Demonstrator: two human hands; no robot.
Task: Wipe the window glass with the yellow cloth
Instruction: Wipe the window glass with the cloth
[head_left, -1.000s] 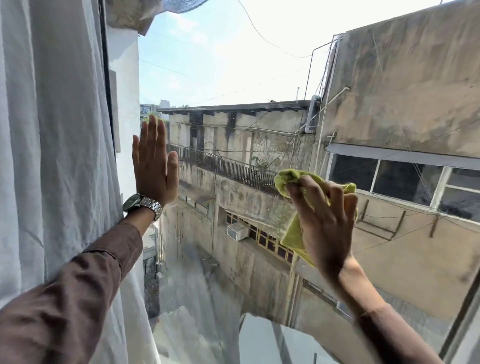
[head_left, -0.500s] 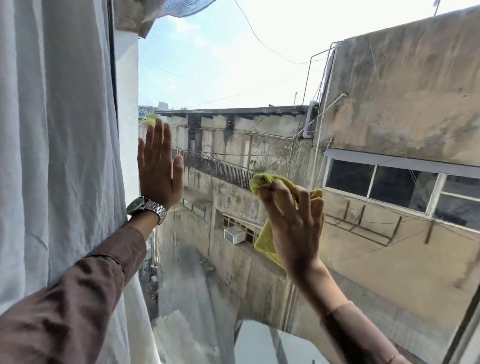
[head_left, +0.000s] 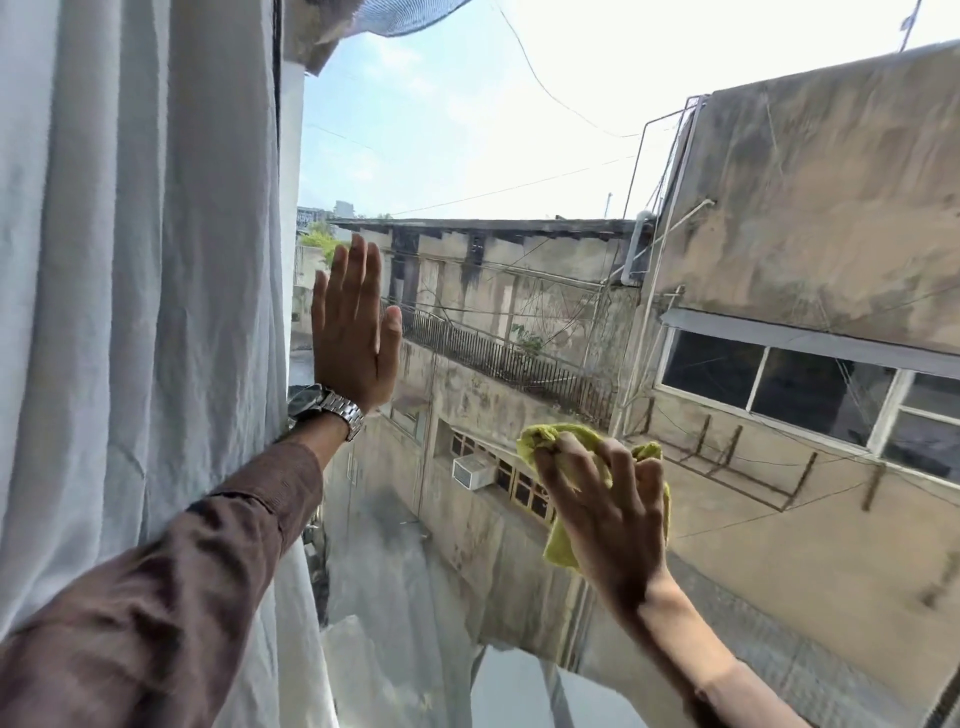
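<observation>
The window glass (head_left: 519, 156) fills most of the view, with old buildings and sky behind it. My right hand (head_left: 610, 512) presses a bunched yellow cloth (head_left: 558, 551) against the lower middle of the pane, fingers spread over it. The cloth shows above and left of the fingers. My left hand (head_left: 353, 332) lies flat on the glass near its left edge, fingers straight and together, holding nothing. A metal watch (head_left: 327, 408) sits on that wrist, above a brown sleeve.
A pale grey curtain (head_left: 135, 312) hangs along the left side, right beside my left arm. A dark frame edge (head_left: 948, 701) shows at the bottom right corner. Faint reflections lie across the lower part of the pane.
My right hand has slid the yellow cloth left and then downward across the glass. My left hand has stayed flat at the same spot on the pane.
</observation>
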